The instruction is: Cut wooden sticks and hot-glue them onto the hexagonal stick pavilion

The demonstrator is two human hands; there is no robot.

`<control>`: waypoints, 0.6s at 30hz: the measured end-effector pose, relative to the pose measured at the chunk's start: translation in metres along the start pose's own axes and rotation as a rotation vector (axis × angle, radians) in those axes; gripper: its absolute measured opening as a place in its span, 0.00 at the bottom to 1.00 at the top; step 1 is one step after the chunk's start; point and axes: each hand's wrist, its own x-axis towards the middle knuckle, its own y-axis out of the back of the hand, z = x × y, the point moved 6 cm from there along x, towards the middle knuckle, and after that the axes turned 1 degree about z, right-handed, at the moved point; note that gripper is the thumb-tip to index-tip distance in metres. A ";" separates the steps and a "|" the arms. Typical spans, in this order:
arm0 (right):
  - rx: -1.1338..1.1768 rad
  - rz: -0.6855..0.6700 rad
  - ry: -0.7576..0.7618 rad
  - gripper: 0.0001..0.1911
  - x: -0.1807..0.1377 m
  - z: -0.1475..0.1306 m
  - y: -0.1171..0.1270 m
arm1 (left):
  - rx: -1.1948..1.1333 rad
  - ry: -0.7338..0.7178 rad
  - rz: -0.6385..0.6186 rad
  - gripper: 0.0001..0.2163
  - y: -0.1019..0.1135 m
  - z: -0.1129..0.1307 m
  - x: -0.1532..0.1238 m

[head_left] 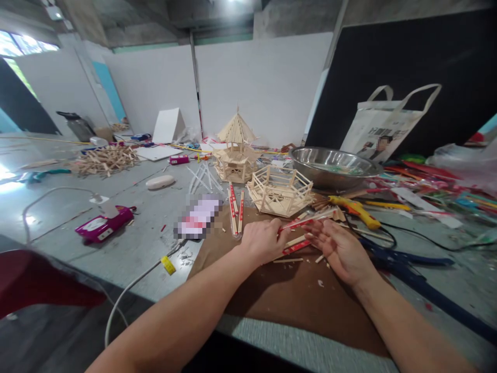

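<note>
Over the brown mat [272, 305], my left hand [264, 241] is closed on a long thin pack of wooden chopsticks [297, 223] with red printed wrapping. My right hand [344, 251] is half turned up, its fingers stretched and apart, close to the pack's far part; whether its fingertips touch the pack I cannot tell. Below lie more red-wrapped chopsticks [297, 246], partly hidden by my hands, and short stick pieces [288, 260]. Beyond stands an open eight-sided-looking stick frame [279, 197] with railings. More wrapped chopsticks [233, 210] lie left of it.
A stick pagoda model [236, 150] stands behind the frame. On the right are a metal bowl [334, 166], a yellow glue gun [355, 211], dark blue pliers-like handles [411, 274] and a tote bag [382, 129]. To the left are a phone [199, 216], a purple power strip [104, 224] and piled sticks [106, 159].
</note>
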 end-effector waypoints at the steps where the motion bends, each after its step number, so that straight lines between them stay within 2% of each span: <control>1: 0.009 0.003 0.018 0.09 0.000 -0.002 0.001 | -0.007 -0.020 -0.001 0.19 0.001 0.002 -0.001; 4: 0.039 0.048 0.058 0.10 0.002 -0.007 0.006 | -0.023 -0.118 0.017 0.19 0.004 0.009 -0.004; 8: 0.102 0.156 0.119 0.05 0.005 -0.017 0.017 | -0.075 -0.237 0.028 0.17 0.003 0.012 -0.003; 13: 0.160 0.200 0.247 0.05 0.003 -0.033 0.024 | -0.185 -0.219 -0.079 0.20 -0.004 0.005 -0.001; 18: 0.155 0.245 0.260 0.05 0.001 -0.035 0.025 | -0.338 -0.308 -0.125 0.21 -0.005 0.013 -0.003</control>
